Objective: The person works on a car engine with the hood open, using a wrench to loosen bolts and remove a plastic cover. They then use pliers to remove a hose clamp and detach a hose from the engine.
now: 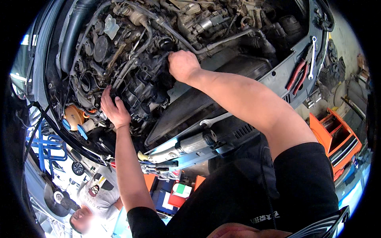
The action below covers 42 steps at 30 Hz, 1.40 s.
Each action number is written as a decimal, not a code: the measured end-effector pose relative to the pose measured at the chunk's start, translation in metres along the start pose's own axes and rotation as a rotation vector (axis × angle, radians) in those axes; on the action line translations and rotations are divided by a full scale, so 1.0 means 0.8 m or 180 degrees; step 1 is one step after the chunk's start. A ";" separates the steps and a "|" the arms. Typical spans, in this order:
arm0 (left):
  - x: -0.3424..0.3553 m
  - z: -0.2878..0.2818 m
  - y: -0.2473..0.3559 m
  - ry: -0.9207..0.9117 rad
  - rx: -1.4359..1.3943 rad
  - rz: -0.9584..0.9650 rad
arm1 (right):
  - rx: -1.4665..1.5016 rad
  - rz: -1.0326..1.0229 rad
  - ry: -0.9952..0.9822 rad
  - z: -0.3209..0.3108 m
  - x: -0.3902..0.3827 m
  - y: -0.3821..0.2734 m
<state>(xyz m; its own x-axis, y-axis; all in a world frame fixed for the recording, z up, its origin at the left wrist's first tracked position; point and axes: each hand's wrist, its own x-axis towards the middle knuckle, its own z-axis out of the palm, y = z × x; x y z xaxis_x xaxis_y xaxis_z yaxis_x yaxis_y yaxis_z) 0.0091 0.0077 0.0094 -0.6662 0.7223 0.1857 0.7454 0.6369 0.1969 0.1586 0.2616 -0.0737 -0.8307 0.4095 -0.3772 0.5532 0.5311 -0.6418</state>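
In the car's engine bay, both my hands are at a bulky black engine part [139,85] with moulded ribs and ducts. My right hand [183,65] is closed at its far right end, knuckles up; the fingertips are hidden behind the fist. At the near left end lies my left hand [114,109], fingers stretched forward and thumb apart, touching the parts beside a metal pipe. Left of that hand is an orange-brown round reservoir [74,118] with a blue clip. Dirt and dark hoses cover the engine [102,49] around them.
A wrench [216,120] lies on the front crossmember before me. Red-handled pliers [298,75] and another wrench [313,57] rest on the right-hand ledge. An orange tool cart [335,137] stands at right. Another person [97,196] is at the lower left.
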 end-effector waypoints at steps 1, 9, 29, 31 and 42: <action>0.000 0.001 -0.003 0.0017 0.0006 0.0020 | 0.0026 -0.0004 -0.0006 -0.001 -0.001 0.000; -0.002 0.000 -0.004 0.0026 0.0010 -0.0127 | -0.0271 -0.0030 -0.0352 -0.021 -0.007 -0.014; -0.013 0.007 -0.010 0.0107 0.0233 -0.0406 | 0.0091 0.0990 0.2592 -0.292 -0.343 0.218; -0.012 -0.005 -0.009 -0.0124 0.0353 -0.0513 | 0.0359 0.1197 0.2960 -0.330 -0.320 0.246; -0.005 -0.005 -0.001 -0.0077 0.0273 -0.0427 | 0.0566 0.2839 0.2519 -0.464 -0.168 0.432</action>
<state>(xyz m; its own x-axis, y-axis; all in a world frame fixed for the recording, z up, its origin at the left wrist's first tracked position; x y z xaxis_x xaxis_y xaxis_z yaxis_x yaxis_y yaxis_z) 0.0112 0.0028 0.0123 -0.7600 0.6347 0.1398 0.6497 0.7481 0.1351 0.4848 0.6659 0.0032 0.1424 0.9548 -0.2608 0.8451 -0.2545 -0.4702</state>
